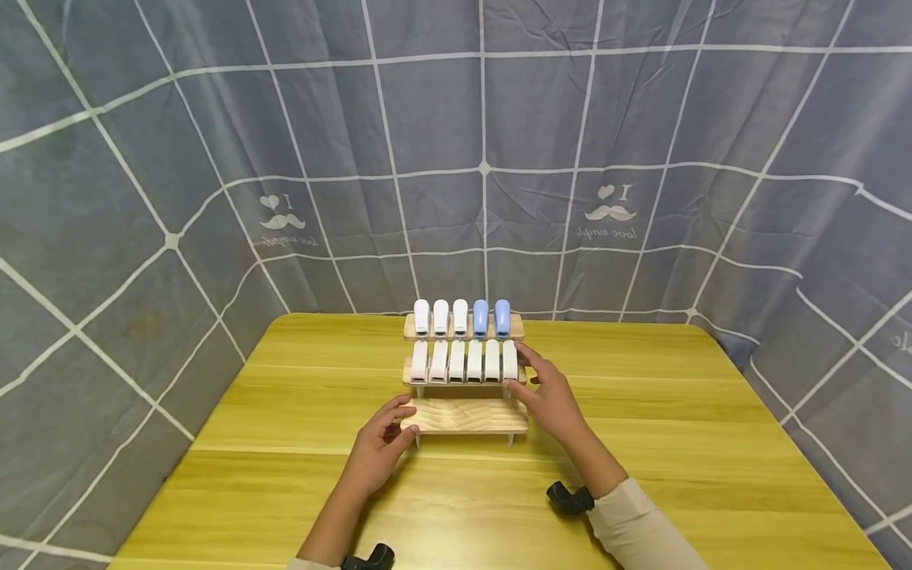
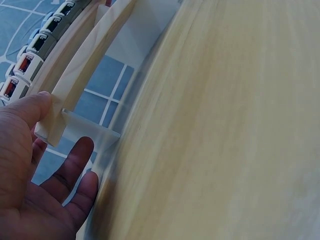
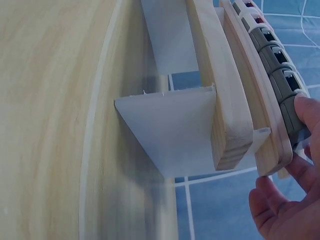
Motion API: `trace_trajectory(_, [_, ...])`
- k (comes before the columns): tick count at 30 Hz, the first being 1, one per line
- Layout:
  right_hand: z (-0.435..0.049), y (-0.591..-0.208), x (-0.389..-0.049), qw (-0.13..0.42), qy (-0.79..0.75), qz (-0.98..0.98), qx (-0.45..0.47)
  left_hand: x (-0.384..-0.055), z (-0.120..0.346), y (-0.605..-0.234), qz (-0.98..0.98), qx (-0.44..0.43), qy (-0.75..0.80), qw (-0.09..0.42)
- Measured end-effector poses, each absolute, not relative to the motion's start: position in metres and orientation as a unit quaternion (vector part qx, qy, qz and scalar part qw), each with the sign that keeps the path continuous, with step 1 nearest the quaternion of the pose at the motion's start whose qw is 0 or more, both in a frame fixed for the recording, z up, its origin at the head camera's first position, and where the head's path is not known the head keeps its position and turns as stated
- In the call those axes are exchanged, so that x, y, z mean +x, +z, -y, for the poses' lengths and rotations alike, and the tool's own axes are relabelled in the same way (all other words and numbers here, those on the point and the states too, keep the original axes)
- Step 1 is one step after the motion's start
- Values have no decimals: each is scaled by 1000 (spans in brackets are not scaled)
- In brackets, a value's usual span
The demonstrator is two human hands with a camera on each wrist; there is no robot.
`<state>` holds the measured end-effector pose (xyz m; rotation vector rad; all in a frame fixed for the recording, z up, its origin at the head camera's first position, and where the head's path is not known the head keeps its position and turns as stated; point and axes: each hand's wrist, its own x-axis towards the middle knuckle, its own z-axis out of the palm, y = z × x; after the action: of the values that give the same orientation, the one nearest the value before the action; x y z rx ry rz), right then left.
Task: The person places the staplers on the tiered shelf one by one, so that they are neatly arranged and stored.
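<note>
A tiered wooden rack point(image 1: 463, 416) with pale upright supports stands on the table, holding rows of small staplers. My left hand point(image 1: 378, 447) grips the left end of its lowest shelf, the thumb on the front edge point(image 2: 90, 65) and other fingers spread beside it. At the right end of the middle shelf, my right hand point(image 1: 552, 400) holds a white stapler point(image 1: 510, 360) between thumb and forefinger. That stapler stands upright in the row, its grey base point(image 3: 291, 117) seen in the right wrist view. The remaining right fingers lie close to the shelf end point(image 3: 275, 160).
Pink staplers point(image 1: 419, 360) and more white ones point(image 1: 474, 360) share the middle shelf. White staplers point(image 1: 441, 317) and two blue staplers point(image 1: 480, 317) line the top shelf. Beneath is a yellow wood-grain table point(image 1: 641, 412), with a grey checked curtain point(image 1: 534, 119) around its back and sides.
</note>
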<state>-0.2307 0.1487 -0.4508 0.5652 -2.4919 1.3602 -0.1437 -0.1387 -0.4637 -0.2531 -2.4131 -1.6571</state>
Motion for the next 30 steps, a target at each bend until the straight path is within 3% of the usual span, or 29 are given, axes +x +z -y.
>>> trace_trajectory(5, [-149,-449,-231,112,473,853,191,-151,142,-482,813,-83,-564,115])
trace_trajectory(16, [-151,-449,-231,107,477,854,177,-141,138,-460,818,-82,-561,98])
trace_trajectory(30, [-148,-452,-233,99,477,852,192,-152,139,-483,819,-73,-557,120])
